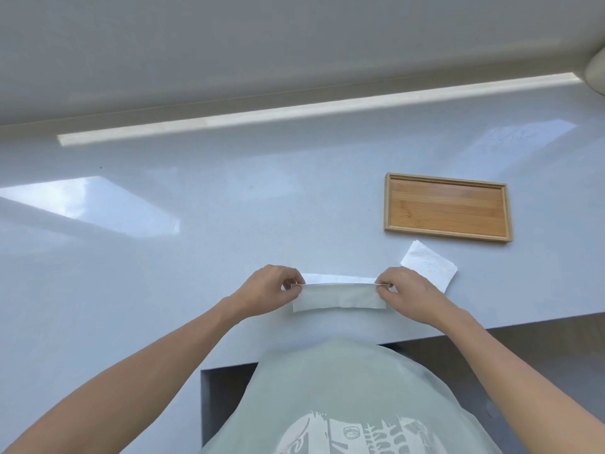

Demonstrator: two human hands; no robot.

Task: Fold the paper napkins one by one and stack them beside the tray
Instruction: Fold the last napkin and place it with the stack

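Ends of the long white folded paper napkin (339, 296) hidden under pinching fingertips (296, 287). Near-left corner of the white square folded napkin (429, 265) behind the right hand (407, 294). Pale rounded object (597, 72), far right, cut off by the edge, unidentifiable.

Pale countertop (229, 198), wooden tray (447, 181), folded napkin (429, 265) beside it

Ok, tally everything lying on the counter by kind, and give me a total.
Paper napkins: 2, one being folded between the left hand and the right hand, and one folded beside the tray.
Wooden trays: 1.
Total: 3 things.
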